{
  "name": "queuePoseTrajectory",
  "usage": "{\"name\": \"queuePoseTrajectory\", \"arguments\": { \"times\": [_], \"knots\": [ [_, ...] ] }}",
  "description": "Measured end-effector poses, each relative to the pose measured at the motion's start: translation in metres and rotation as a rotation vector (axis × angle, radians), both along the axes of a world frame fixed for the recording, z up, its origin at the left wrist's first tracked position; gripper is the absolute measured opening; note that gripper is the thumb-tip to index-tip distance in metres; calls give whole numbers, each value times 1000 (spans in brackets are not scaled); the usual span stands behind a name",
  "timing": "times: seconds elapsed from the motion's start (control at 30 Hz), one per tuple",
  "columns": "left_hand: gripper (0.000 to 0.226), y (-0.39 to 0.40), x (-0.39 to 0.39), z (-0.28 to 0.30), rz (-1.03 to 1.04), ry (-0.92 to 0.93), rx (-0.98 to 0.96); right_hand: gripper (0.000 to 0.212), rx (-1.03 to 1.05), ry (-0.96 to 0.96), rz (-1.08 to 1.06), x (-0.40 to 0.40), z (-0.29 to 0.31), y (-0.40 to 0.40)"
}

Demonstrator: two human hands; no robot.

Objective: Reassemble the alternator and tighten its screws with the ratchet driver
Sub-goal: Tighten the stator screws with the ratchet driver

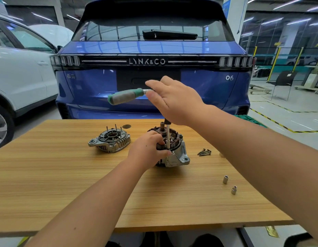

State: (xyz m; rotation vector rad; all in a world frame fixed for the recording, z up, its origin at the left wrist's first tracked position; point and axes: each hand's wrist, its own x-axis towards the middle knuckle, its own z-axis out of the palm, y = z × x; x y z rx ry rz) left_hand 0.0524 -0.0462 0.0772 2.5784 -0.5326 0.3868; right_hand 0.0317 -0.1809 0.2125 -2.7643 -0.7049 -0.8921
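On the wooden tabletop (65,184), seen from the head camera, the alternator body (172,150) stands a little right of centre with its open end up, copper windings and the shaft end showing at the top. The left hand (149,148) grips its left side, fingers curled round the winding ring and the thumb against the lower edge of the housing. A ratchet driver (126,96) stands over the body: its slim metal extension (168,138) runs straight down to the near rim of the housing, and its green and grey handle sticks out level to the left, well above the tabletop. The right hand (174,100) covers the head of the tool, fingers fairly straight and spread over the neck of the handle with the thumb beneath; whether they actually clasp it cannot be told.

Left of the body, apart from it, the separate end cover (110,141) lies flat with thin studs pointing up. Just behind it lies a small dark disc (126,126). To the right of the body lies a small heap of dark screws (204,152), and nearer the right front edge stand two small metal sockets (225,179), close to each other.

Beyond the tabletop stands the rear of a blue car (154,50), with a white car (21,77) at the left.
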Motion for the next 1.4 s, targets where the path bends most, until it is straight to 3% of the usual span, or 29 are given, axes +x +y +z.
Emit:
{"name": "queuePoseTrajectory", "arguments": {
  "times": [0.2, 0.33, 0.37, 0.47, 0.53, 0.67, 0.73, 0.8, 0.83, 0.93, 1.0, 1.23, 1.4],
  "knots": [
    [40, 1, 2, -2, 0, -5, 4, 41, -10, 63, -110, 0, 21, 3],
    [40, 1, 2, -3, -5, -11, 1, 32, 128, 348, -190, -1, 42, 8],
    [40, 1, 2, -3, -5, -11, 2, 28, 228, 440, -175, -2, 45, 9],
    [40, 1, 2, -2, -3, -11, 3, 18, 881, 796, -43, -10, 44, 8],
    [38, 1, 1, -2, -3, -12, -2, 14, 1189, 930, 98, -11, 34, 5],
    [39, 0, 1, -2, 9, -10, 0, 17, 1706, 902, 340, -3, 7, 8],
    [39, -1, 1, -2, 16, -8, 5, 10, 1809, 800, 385, 2, -2, 9],
    [40, 0, 2, -3, 17, -3, 7, 3, 1711, 589, 403, 4, -9, 7],
    [40, 0, 2, -3, 16, -2, 5, 2, 1568, 445, 372, 4, -12, 5],
    [39, 0, 4, -5, 16, -16, 15, 18, 830, -38, 231, 2, -23, -7],
    [38, 0, 5, -6, 14, -20, 23, 21, 474, -202, 152, 6, -27, -16],
    [34, 0, 6, -11, 32, -43, 0, 20, 305, -157, 128, 5, -20, -20],
    [52, -1, 5, -11, 24, -53, -47, 20, 318, -126, 79, 7, -20, -23]
  ]
}}
